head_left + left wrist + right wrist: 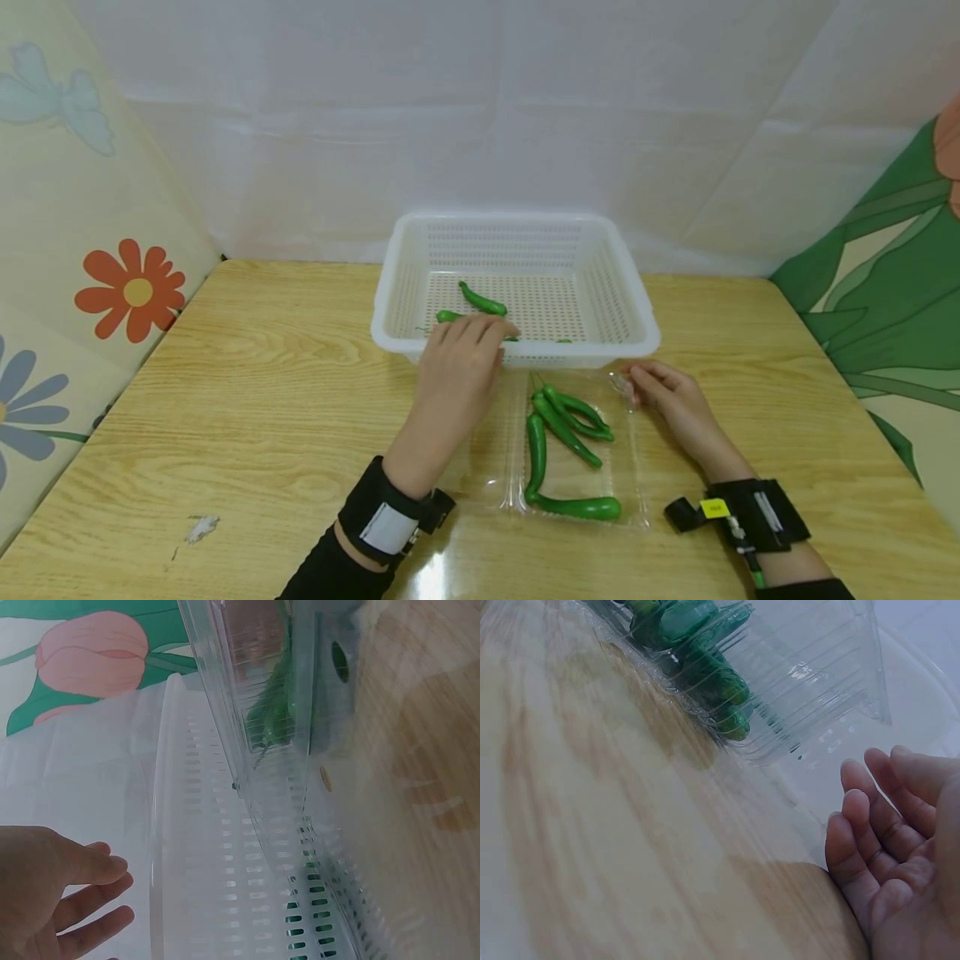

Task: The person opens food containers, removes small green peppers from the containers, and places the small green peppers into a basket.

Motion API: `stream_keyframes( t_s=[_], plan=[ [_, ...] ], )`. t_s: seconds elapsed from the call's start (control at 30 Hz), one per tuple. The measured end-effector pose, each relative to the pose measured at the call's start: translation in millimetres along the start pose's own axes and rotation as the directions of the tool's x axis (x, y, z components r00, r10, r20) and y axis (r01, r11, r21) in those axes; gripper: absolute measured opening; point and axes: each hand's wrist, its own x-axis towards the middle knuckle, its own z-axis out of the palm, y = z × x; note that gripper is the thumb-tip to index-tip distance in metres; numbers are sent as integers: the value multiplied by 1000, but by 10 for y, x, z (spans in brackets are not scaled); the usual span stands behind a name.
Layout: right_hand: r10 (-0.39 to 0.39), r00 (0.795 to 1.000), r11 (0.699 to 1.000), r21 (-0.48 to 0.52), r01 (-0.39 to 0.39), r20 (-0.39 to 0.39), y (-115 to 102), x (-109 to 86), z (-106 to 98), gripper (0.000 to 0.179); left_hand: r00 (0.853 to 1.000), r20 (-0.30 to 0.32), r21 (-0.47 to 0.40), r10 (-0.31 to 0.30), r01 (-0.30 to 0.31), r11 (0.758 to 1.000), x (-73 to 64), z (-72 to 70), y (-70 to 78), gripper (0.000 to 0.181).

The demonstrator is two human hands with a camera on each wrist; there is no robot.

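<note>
A white sheet [487, 125] is hanging behind a wood-grain counter [262, 400]. On the far middle of the counter, a white perforated basket [502, 246] is standing upright, slotted walls surrounding its gridded floor. Green peppers are lying inside: one curved pepper [483, 302] is resting left of the middle, a second is showing just beyond the left hand [461, 358], and small bits of green are peeping out behind the near rim, too hidden to count.

Nearer, just beside the basket's near wall, a clear plastic container [570, 483] is lying spread open in two halves. Its left half is lying partly behind the left arm, while its right half is holding about five green peppers [573, 507]: several are slanting together at the far side, one is running along the left, and one is lying crosswise near the near edge.

The left hand is hovering over the basket's near left rim, its fingers and thumb standing apart in the wrist view and gripping nothing visible. The right hand [675, 408] is lingering at the container's far right corner, fingers loosely bent and released; whether they are touching the plastic cannot be told.

Black wristbands [367, 492] are circling both wrists, the left bearing a white patch [388, 528], the right a small yellow label [715, 508] whose marking is too small to read.
</note>
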Motion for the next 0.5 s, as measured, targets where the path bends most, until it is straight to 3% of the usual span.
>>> stream_keyframes(
  t_s=[0.3,0.5],
  plan=[
    [-1,1000,1000,19,1,-3,3,0,1,26,999,48,-25,22,-21,999,-11,-39,57,25],
    [-6,1000,1000,-3,6,-4,4,0,2,36,995,75,-45,64,-60,997,-22,-75,118,20]
  ],
)
